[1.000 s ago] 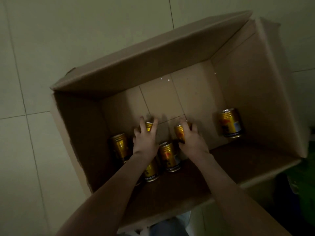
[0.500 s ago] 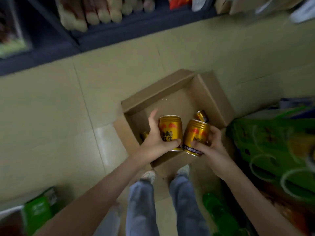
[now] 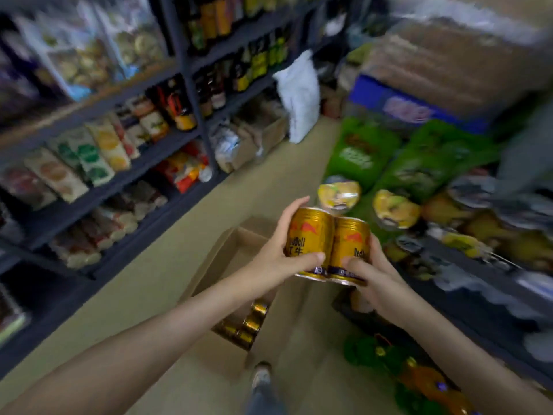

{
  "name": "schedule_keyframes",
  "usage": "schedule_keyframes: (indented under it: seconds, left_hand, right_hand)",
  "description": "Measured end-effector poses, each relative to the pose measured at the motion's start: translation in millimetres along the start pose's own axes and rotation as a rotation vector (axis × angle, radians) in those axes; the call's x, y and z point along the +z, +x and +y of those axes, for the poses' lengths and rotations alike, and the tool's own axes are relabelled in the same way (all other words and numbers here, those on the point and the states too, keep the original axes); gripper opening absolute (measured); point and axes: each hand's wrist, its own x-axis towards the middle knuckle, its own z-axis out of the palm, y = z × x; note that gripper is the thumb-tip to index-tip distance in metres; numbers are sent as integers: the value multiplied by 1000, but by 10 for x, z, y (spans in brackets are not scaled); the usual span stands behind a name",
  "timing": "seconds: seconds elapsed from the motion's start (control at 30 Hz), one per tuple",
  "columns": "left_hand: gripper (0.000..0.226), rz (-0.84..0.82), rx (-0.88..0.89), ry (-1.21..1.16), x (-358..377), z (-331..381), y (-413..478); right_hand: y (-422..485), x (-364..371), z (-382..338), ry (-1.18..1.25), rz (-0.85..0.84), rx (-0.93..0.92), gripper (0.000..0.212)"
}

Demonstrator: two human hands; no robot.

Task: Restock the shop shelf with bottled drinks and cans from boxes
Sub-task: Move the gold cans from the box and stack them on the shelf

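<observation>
Each hand grips a gold can: left hand [image 3: 276,259] one can [image 3: 309,239], right hand [image 3: 371,275] another [image 3: 350,250], touching, above the box [image 3: 227,259].

Pretty even, soft indoor light. Motion blur smears the dark metal shelves [image 3: 178,49] and green shrink-wrapped packs [image 3: 359,154], worst toward the bowed edges. Only the two gold drink cans [image 3: 311,238] look sharp-ish.
</observation>
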Motion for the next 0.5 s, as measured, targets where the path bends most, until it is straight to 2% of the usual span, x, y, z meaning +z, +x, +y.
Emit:
schedule_keyframes:
  seconds: [0.13, 0.3, 0.5]
  left_hand:
    - [83, -200, 101, 116, 1248, 251, 55]
    - [78, -439, 226, 90, 3216, 263, -50]
    - [76, -657, 378, 69, 5277, 680, -142]
  right_hand:
    - [-1095, -790, -26, -10, 206, -142, 88]
    - [-2652, -2042, 167, -51, 558, -270, 79]
    - [-4308, -3191, -13, -129, 928, -419, 82]
